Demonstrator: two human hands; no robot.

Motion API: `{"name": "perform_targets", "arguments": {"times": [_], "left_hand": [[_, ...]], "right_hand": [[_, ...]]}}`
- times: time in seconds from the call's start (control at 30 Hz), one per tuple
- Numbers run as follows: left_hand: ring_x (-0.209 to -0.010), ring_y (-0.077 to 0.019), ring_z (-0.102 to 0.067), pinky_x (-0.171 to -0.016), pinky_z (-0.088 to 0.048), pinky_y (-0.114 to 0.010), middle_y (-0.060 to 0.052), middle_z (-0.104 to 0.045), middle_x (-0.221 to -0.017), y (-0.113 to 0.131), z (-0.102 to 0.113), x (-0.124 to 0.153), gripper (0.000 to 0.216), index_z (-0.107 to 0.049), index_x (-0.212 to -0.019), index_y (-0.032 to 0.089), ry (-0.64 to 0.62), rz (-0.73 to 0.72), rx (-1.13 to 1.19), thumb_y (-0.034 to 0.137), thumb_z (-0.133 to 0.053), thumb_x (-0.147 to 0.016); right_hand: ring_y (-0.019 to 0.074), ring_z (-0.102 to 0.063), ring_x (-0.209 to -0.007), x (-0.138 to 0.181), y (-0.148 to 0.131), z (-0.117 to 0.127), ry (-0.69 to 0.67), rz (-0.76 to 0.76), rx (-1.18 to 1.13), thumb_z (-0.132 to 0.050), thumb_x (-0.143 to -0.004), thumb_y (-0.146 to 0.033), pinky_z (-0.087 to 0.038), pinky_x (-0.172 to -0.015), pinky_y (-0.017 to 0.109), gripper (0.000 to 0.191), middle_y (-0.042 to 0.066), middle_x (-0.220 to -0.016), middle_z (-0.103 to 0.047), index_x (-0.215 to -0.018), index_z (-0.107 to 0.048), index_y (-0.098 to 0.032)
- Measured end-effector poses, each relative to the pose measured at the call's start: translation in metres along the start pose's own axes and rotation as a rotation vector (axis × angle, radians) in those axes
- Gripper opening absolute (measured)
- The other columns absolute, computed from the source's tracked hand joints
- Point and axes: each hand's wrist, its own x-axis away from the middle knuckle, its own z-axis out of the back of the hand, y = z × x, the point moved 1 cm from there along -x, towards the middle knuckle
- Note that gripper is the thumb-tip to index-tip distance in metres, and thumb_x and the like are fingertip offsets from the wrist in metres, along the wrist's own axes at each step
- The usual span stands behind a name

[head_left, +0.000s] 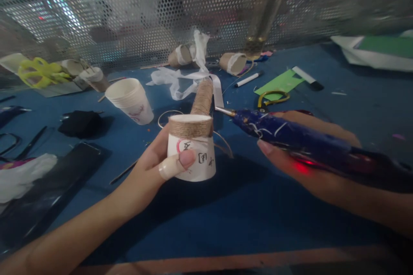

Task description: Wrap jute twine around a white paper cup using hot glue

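Observation:
My left hand (164, 163) is wrapped round a white paper cup (200, 169), its thumb, with a plaster on it, pressed to the printed side. Brown twine (191, 128) is wound in rows round the cup's rim end, and a loose strand trails off to the right. In my right hand (309, 159) is a dark blue hot glue gun (277, 135), a small red light glowing on its underside. The gun's metal nozzle (225, 111) points left, apart from the cup and a little above its wound band. Behind the cup lies a roll of twine (203, 96).
A stack of paper cups (130, 101) stands at the left, near yellow scissors (40, 73). White ribbon (180, 79), twine-wrapped cups (232, 63), a marker (248, 80) and green paper (279, 86) lie further back. A perforated metal screen (129, 13) closes off the far side.

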Motion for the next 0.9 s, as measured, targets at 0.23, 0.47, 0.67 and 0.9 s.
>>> {"name": "perform_targets", "arguments": {"times": [0.23, 0.47, 0.67, 0.9], "left_hand": [[-0.111, -0.0243, -0.073, -0.094, -0.064, -0.032, -0.005, -0.077, -0.124, -0.005, -0.012, 0.0, 0.053, -0.069, -0.145, 0.031, 0.0, 0.047, 0.038, 0.045, -0.085, -0.097], [-0.109, -0.0218, -0.07, -0.097, -0.062, -0.03, -0.004, -0.075, -0.121, -0.005, -0.014, -0.003, 0.053, -0.068, -0.142, 0.028, -0.012, 0.041, -0.012, 0.042, -0.088, -0.095], [-0.101, -0.0189, -0.068, -0.093, -0.063, -0.028, -0.001, -0.073, -0.112, -0.007, -0.015, -0.002, 0.053, -0.069, -0.142, 0.031, 0.001, 0.052, -0.022, 0.034, -0.089, -0.093], [-0.11, -0.0217, -0.07, -0.096, -0.061, -0.028, -0.002, -0.076, -0.123, -0.005, -0.015, -0.001, 0.056, -0.068, -0.144, 0.031, 0.011, 0.055, -0.062, 0.029, -0.089, -0.092]], "right_hand": [[0.0207, -0.082, -0.099, 0.002, -0.006, -0.015, 0.006, -0.228, -0.309, -0.09, -0.085, -0.042, -0.071, -0.089, 0.032, 0.025, -0.004, -0.11, -0.083, -0.105, -0.076, -0.035], [0.0198, -0.079, -0.077, 0.007, 0.002, -0.024, -0.044, -0.349, -0.54, -0.099, -0.075, -0.036, -0.071, -0.07, 0.034, 0.036, -0.004, -0.098, -0.081, -0.103, -0.076, -0.035], [0.0165, -0.074, -0.078, 0.005, 0.006, -0.018, -0.015, -0.22, -0.366, -0.097, -0.082, -0.032, -0.066, -0.071, 0.03, 0.024, -0.005, -0.092, -0.077, -0.097, -0.079, -0.035], [0.0175, -0.072, -0.081, 0.003, 0.002, -0.011, 0.042, -0.13, -0.165, -0.088, -0.092, -0.04, -0.064, -0.077, 0.034, 0.011, -0.005, -0.092, -0.076, -0.094, -0.078, -0.036]]}}
